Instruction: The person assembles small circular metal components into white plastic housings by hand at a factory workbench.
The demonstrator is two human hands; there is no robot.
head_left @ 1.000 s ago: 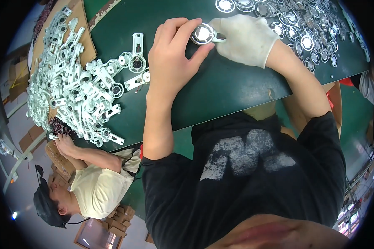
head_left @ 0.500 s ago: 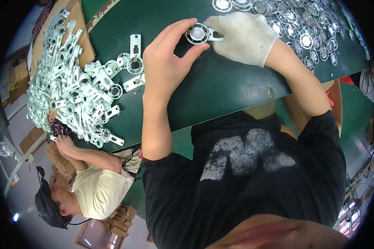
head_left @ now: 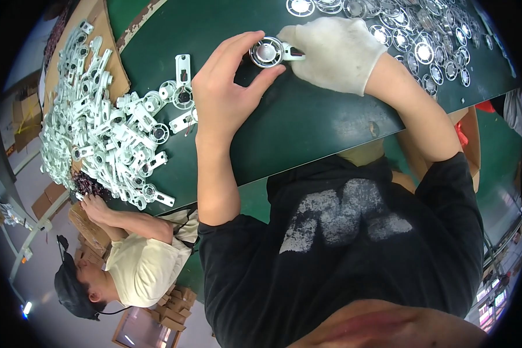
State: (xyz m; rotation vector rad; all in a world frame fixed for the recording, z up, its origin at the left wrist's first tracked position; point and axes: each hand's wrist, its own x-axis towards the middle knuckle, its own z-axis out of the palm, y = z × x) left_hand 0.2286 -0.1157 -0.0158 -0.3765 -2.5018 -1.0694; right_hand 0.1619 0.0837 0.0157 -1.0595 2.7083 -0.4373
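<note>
Between my hands, above the green table, is a white plastic housing with a round head and a short handle. A silver spoked ring sits on the face of its head. My bare left hand is closed round the head, thumb below and fingers above. My right hand, in a white glove, grips the handle side; its fingertips are partly hidden behind the part. Left of my left hand lie a few similar white housings, next to a large heap of them.
Many silver rings are spread at the far right of the green table. Brown cardboard lies under the heap at left. A co-worker in a cap reaches to the table's left end. A cardboard box stands beyond the right edge.
Both hands and the housing appear slightly further left, along with the table's contents, as the view has shifted a little. My grip looks the same.
</note>
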